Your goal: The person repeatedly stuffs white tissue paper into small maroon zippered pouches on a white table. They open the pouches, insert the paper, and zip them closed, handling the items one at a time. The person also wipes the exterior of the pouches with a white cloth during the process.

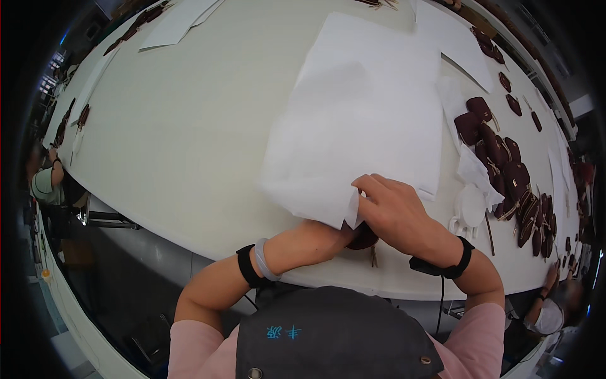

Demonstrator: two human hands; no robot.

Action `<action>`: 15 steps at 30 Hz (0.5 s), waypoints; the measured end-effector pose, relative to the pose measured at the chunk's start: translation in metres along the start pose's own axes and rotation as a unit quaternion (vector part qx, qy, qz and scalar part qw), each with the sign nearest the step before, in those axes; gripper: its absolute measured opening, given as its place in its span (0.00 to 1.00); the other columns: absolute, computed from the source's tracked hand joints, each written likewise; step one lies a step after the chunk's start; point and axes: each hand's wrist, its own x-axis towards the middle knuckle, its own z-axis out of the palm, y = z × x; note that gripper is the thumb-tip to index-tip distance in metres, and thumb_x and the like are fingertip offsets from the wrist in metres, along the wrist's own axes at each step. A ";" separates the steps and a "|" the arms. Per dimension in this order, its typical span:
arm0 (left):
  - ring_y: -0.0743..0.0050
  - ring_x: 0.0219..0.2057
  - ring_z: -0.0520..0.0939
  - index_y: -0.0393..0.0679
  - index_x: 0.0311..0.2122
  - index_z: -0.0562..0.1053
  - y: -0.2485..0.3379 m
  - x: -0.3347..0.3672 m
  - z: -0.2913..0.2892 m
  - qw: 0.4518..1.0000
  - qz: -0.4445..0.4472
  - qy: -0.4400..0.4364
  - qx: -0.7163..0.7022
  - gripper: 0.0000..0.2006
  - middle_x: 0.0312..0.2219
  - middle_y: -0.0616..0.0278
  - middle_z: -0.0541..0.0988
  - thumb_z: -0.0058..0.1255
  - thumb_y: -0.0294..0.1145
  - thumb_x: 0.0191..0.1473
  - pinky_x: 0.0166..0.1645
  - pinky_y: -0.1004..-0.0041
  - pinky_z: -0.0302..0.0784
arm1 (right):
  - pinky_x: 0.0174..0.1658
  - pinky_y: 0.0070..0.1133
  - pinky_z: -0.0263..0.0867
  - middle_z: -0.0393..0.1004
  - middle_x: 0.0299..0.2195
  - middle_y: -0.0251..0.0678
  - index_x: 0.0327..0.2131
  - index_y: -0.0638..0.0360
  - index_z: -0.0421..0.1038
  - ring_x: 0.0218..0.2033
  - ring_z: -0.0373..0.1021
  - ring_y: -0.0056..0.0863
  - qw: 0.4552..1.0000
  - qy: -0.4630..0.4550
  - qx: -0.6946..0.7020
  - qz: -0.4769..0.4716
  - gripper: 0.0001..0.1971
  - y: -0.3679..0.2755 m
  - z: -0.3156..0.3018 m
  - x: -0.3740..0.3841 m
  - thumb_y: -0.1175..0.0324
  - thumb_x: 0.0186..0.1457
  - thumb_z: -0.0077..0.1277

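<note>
A small dark brown pouch (363,239) with a light cord end hangs low between my hands, near the table's front edge. My right hand (396,211) curls over it from the right, thumb and fingers closed on the edge of a thin white paper sheet (319,196). The sheet's near corner is lifted and creased over the pouch. My left hand (325,240) comes in from the left beneath that corner, against the pouch. Its fingers are hidden by the paper and my right hand.
Beyond my hands lies a stack of white sheets (379,107). To the right, several brown pouches (505,158) are piled with pale cords, beside a white object (470,205) and crumpled paper (473,169). Other people (549,309) sit at both ends of the white table (189,139).
</note>
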 end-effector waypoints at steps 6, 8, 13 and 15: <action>0.51 0.48 0.79 0.37 0.46 0.77 -0.004 -0.002 0.003 0.959 -0.120 -0.056 -0.252 0.12 0.43 0.48 0.79 0.50 0.28 0.59 0.52 0.59 0.75 | 0.41 0.32 0.69 0.71 0.35 0.45 0.33 0.67 0.71 0.42 0.69 0.42 0.998 -0.056 0.013 0.024 0.10 -0.027 0.023 -0.014 0.80 0.44 0.56; 0.50 0.47 0.80 0.36 0.45 0.77 -0.005 0.001 -0.008 0.957 -0.123 -0.137 -0.225 0.11 0.43 0.49 0.79 0.51 0.28 0.59 0.52 0.59 0.75 | 0.41 0.33 0.69 0.71 0.37 0.46 0.37 0.69 0.71 0.41 0.69 0.45 0.989 -0.054 0.118 0.067 0.12 -0.026 0.013 -0.020 0.82 0.46 0.56; 0.49 0.41 0.82 0.34 0.38 0.78 -0.010 -0.011 -0.020 0.978 -0.060 -0.078 -0.185 0.08 0.37 0.49 0.80 0.50 0.25 0.56 0.46 0.60 0.79 | 0.41 0.35 0.70 0.73 0.42 0.47 0.48 0.66 0.71 0.40 0.72 0.48 0.946 -0.084 0.255 0.180 0.19 -0.018 -0.001 -0.034 0.83 0.50 0.56; 0.51 0.40 0.82 0.34 0.35 0.78 -0.004 -0.014 -0.026 0.984 -0.065 -0.028 -0.162 0.07 0.36 0.51 0.81 0.51 0.26 0.54 0.45 0.61 0.80 | 0.41 0.34 0.71 0.73 0.43 0.46 0.49 0.62 0.72 0.39 0.74 0.47 0.960 -0.066 0.237 0.136 0.20 -0.015 0.003 -0.039 0.82 0.50 0.56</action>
